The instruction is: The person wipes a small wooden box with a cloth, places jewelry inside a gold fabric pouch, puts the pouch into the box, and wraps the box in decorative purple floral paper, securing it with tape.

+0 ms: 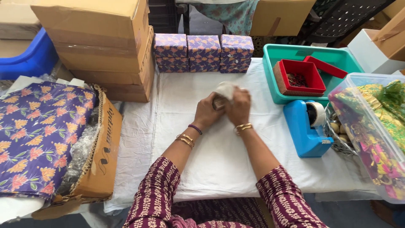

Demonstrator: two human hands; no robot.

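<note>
While both hands (222, 107) clasp white cloth bundle (225, 89) mid-table, bare tablecloth (219, 160) surrounds them.

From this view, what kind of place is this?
Probably a small gift-packing workspace: stacked patterned boxes, a blue tape dispenser, cardboard cartons, and both hands wrapping something small in white cloth.

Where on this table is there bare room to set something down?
Bare white cloth lies between the forearms and the blue tape dispenser, and between the cardboard boxes and left hand. The right side is crowded: teal tray, clear bin.
</note>
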